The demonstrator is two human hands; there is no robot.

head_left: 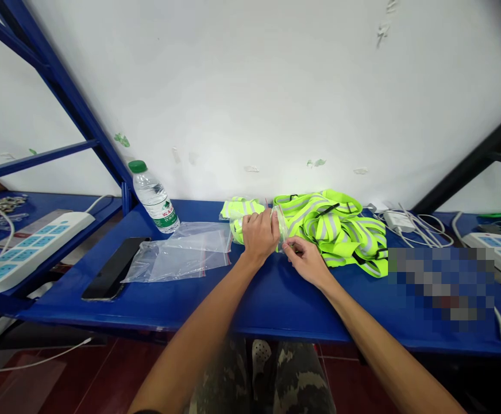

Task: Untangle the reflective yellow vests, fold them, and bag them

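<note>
My left hand (259, 233) is closed around a clear plastic bag (235, 229) that has a fluorescent yellow-green reflective strap inside. At the bag's right end, the fingers of my right hand (304, 257) pinch its edge. Just beyond my hands lies a heap of yellow-green reflective straps (332, 224) with grey stripes and black buckles. Another bagged strap (244, 205) rests against the wall side, behind my left hand. Flat on the blue surface to the left are several clear zip bags (181, 253), overlapping one another.
A water bottle (155, 201) with a green cap stands at the back left. Nearer lies a black phone (115, 270). White cables with a charger (400, 221) lie right of the heap. Power strips (39, 247) sit at both sides, and blue frame bars (73, 98) rise at left.
</note>
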